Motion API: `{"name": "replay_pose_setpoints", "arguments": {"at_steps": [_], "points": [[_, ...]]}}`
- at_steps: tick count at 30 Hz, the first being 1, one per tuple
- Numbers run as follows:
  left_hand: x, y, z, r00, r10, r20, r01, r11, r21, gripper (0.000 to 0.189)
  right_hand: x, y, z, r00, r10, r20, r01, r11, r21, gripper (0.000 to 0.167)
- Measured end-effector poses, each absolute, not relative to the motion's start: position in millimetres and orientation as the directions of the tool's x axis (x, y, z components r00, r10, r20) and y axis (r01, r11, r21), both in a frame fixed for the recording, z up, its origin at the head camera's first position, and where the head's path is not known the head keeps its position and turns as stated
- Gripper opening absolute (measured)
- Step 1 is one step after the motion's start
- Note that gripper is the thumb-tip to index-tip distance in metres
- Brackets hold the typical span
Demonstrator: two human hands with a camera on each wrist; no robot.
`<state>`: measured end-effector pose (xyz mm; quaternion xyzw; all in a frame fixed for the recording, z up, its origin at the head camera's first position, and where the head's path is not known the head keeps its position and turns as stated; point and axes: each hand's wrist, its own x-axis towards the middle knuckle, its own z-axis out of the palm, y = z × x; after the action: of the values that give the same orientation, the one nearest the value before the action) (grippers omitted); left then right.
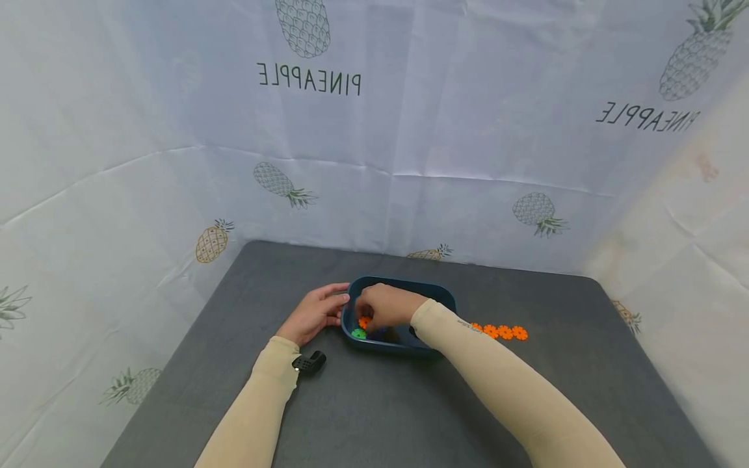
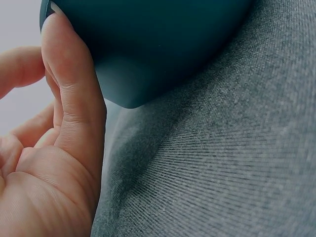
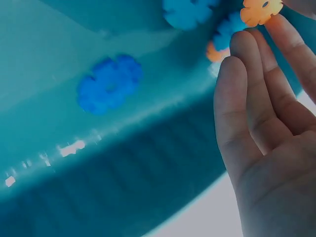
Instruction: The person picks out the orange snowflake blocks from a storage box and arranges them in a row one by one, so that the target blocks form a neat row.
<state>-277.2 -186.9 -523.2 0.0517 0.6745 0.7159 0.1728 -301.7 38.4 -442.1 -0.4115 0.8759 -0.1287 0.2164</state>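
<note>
My right hand reaches down into a dark teal plastic tray. Between thumb and index finger it pinches an orange flower-shaped disc, its other fingers stretched out alongside. Below that hand, inside the tray, lie a blue flower-shaped disc, a lighter blue one and more partly hidden by the fingers. A green disc sits at the tray's left end. My left hand touches the tray's left end, its thumb against the rim and the fingers loosely extended.
A row of orange discs lies on the grey tabletop right of the tray, partly covered by the right sleeve. A black band is on the left wrist. White pineapple-print cloth hangs behind and at both sides.
</note>
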Motion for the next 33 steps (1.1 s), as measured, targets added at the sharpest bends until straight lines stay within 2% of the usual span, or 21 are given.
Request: {"name": "replay_pose_setpoints", "arguments": {"at_steps": [8,14,20,26,33], "points": [[-277.0,-182.1,-523.5,-0.935,0.316,-0.158,-0.171,-0.014,0.985,0.054,-298.6,58.9,-416.6,-0.634,-0.747,-0.200,-0.591,0.635,-0.498,0.029],[-276.3,-181.0,-521.7,-0.941,0.294,-0.167,-0.176,-0.004,0.984,0.055,-296.9,84.2,-411.6,-0.694,-0.710,-0.116,-0.551,0.628,-0.549,0.030],[-276.4,-180.9,-521.8,-0.942,0.284,-0.179,-0.189,-0.009,0.982,0.057,-291.3,120.9,-411.3,-0.768,-0.636,-0.079,-0.442,0.615,-0.654,0.030],[-275.7,-179.6,-523.3,-0.941,0.286,-0.179,-0.187,-0.001,0.982,0.059,-282.0,163.2,-412.2,-0.833,-0.551,-0.044,-0.318,0.543,-0.777,0.031],[-275.5,-178.5,-525.2,-0.942,0.283,-0.182,-0.181,0.032,0.983,0.061,-268.9,216.4,-421.9,-0.898,-0.441,0.007,-0.276,0.548,-0.789,0.034]]}}
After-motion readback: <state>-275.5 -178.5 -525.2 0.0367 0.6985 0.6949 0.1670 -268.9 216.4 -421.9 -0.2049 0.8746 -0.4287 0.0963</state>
